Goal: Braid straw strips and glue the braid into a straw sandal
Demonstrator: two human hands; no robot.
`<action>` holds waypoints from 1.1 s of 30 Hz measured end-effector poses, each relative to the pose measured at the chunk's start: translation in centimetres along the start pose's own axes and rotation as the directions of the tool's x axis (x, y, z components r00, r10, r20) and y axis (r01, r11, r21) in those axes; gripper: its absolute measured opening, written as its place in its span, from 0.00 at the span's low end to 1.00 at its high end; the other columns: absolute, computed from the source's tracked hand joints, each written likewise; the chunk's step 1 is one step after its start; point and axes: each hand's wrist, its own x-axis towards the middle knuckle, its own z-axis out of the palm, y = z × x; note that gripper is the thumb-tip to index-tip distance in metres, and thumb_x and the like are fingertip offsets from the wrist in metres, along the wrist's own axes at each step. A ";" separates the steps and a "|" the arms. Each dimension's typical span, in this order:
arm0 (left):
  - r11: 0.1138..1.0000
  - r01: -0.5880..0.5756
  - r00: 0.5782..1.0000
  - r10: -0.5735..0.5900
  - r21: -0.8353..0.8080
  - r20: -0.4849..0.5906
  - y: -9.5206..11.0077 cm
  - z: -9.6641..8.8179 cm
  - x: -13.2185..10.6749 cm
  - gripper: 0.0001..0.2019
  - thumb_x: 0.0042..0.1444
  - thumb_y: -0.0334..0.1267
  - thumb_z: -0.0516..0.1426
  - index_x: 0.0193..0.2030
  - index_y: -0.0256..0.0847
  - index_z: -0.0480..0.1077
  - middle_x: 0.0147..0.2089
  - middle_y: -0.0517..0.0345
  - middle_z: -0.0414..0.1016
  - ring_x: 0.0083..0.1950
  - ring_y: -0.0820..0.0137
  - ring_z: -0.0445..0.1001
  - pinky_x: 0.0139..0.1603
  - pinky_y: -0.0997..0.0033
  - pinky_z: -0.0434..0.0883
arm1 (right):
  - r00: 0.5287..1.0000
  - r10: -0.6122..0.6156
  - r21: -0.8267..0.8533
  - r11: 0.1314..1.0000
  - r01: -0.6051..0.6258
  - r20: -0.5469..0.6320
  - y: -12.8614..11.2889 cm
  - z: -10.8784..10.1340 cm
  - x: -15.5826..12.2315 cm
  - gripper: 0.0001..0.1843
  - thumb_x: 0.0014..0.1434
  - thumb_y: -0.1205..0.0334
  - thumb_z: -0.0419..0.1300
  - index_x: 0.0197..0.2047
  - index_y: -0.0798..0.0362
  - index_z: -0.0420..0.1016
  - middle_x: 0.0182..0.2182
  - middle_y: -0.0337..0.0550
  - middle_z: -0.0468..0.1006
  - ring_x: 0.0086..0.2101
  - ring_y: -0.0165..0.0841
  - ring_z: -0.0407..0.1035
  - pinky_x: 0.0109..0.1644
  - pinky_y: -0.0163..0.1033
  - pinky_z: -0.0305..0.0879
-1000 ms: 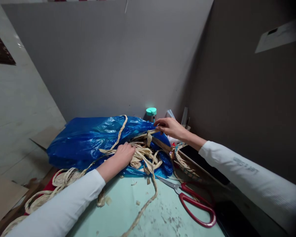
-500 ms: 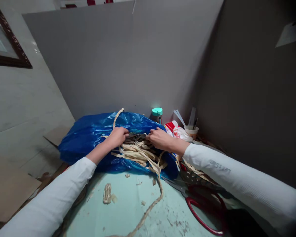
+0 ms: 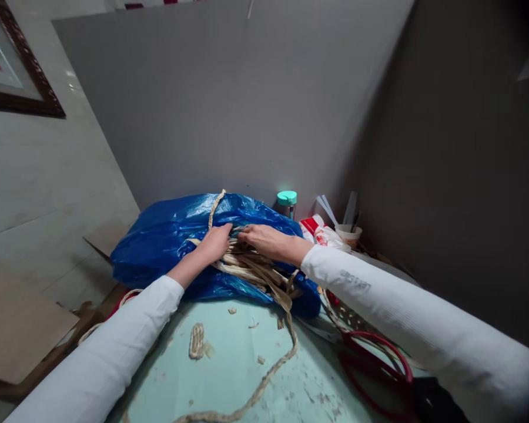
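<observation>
A blue plastic bag (image 3: 154, 235) lies on its side at the back of the table, its mouth facing me. Pale and brownish dried straw strips (image 3: 251, 267) spill from the opening. My left hand (image 3: 216, 242) is closed on the strips at the left of the mouth. Close beside it, my right hand (image 3: 268, 242) pinches strips with bent fingers; the fingertips are partly hidden. A braided straw cord (image 3: 268, 376) runs from the bag's right end toward me, and another braided end (image 3: 216, 208) rests on top of the bag.
Large red-handled scissors (image 3: 379, 364) lie at the right under my forearm. Behind stand a jar with a turquoise lid (image 3: 286, 202) and a cup (image 3: 349, 235) holding tools. A small straw bundle (image 3: 196, 341) and scraps lie on the pale green table (image 3: 229, 364). A grey panel (image 3: 229, 106) rises behind.
My right hand has moved left, close to my left hand, over the straw strips. The view has shifted slightly; the bag stays on the table.
</observation>
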 end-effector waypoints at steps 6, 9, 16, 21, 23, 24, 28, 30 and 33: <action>0.999 -0.003 0.999 0.002 0.033 0.049 -0.7 1.0 0.0 0.18 0.62 0.41 0.57 0.57 0.39 0.67 0.56 0.48 0.71 0.51 0.61 0.74 0.49 0.54 0.74 | 0.974 0.218 -0.133 0.969 -0.208 0.068 -0.7 2.4 2.7 0.18 0.65 0.57 0.59 0.55 0.56 0.70 0.51 0.50 0.73 0.46 0.38 0.72 0.48 0.48 0.72; 0.998 -0.030 0.996 0.026 0.046 0.088 -0.4 1.4 -0.3 0.17 0.62 0.41 0.57 0.56 0.39 0.68 0.56 0.48 0.71 0.51 0.61 0.74 0.49 0.54 0.74 | 0.960 0.272 -0.176 0.950 -0.256 0.072 -1.1 2.9 2.7 0.18 0.65 0.57 0.59 0.55 0.57 0.70 0.51 0.51 0.73 0.47 0.39 0.72 0.49 0.49 0.71; 0.996 -0.057 0.989 0.046 0.074 0.140 0.3 2.0 -0.7 0.17 0.62 0.41 0.57 0.56 0.39 0.68 0.56 0.48 0.71 0.51 0.61 0.74 0.49 0.54 0.74 | 0.939 0.292 -0.176 0.949 -0.261 0.183 -1.0 2.8 1.9 0.18 0.65 0.57 0.59 0.55 0.57 0.70 0.51 0.50 0.73 0.46 0.38 0.72 0.49 0.49 0.71; 0.994 -0.071 0.986 0.058 0.079 0.155 0.6 1.7 -0.9 0.17 0.62 0.41 0.57 0.57 0.39 0.68 0.56 0.48 0.71 0.51 0.61 0.74 0.49 0.54 0.74 | 0.950 0.188 -0.078 0.982 -0.173 0.249 -1.1 1.2 0.7 0.17 0.65 0.56 0.59 0.55 0.54 0.70 0.52 0.49 0.72 0.48 0.39 0.71 0.50 0.50 0.71; 0.994 -0.089 0.983 0.076 0.071 0.165 0.6 1.7 -0.9 0.17 0.63 0.41 0.57 0.56 0.39 0.68 0.56 0.48 0.71 0.51 0.61 0.74 0.49 0.54 0.74 | 0.959 0.134 -0.015 0.991 -0.135 0.249 -1.1 0.8 -0.2 0.17 0.65 0.56 0.58 0.54 0.54 0.70 0.52 0.48 0.73 0.48 0.39 0.71 0.50 0.51 0.70; 0.993 -0.097 0.981 0.085 0.066 0.172 0.6 1.7 -0.9 0.17 0.63 0.41 0.57 0.56 0.40 0.68 0.56 0.48 0.71 0.51 0.62 0.74 0.49 0.54 0.74 | 0.962 0.114 0.020 0.992 -0.123 0.249 -1.0 0.8 -0.6 0.17 0.65 0.56 0.58 0.54 0.54 0.71 0.51 0.48 0.73 0.47 0.38 0.71 0.50 0.50 0.71; 0.990 -0.130 0.972 0.118 0.048 0.204 0.3 1.9 -0.8 0.17 0.62 0.41 0.57 0.56 0.40 0.68 0.56 0.48 0.71 0.51 0.62 0.74 0.49 0.55 0.74 | 0.967 0.100 0.138 0.981 -0.135 0.236 -0.4 1.2 -2.1 0.15 0.66 0.56 0.57 0.53 0.54 0.71 0.48 0.47 0.75 0.43 0.35 0.73 0.46 0.46 0.72; 0.988 -0.147 0.967 0.134 0.042 0.218 0.3 2.0 -0.8 0.17 0.62 0.41 0.57 0.56 0.40 0.68 0.56 0.49 0.71 0.51 0.62 0.74 0.49 0.55 0.74 | 0.971 0.130 0.162 0.973 -0.164 0.203 -0.1 1.5 -2.5 0.15 0.66 0.56 0.58 0.52 0.54 0.72 0.48 0.46 0.75 0.43 0.36 0.73 0.47 0.47 0.72; 0.986 -0.163 0.963 0.149 0.045 0.223 0.4 1.9 -0.9 0.16 0.62 0.41 0.57 0.56 0.41 0.68 0.56 0.49 0.71 0.51 0.62 0.74 0.49 0.55 0.74 | 0.972 0.201 0.182 0.958 -0.221 0.120 0.1 1.8 -2.8 0.14 0.65 0.56 0.59 0.49 0.56 0.73 0.45 0.46 0.76 0.43 0.36 0.73 0.47 0.47 0.71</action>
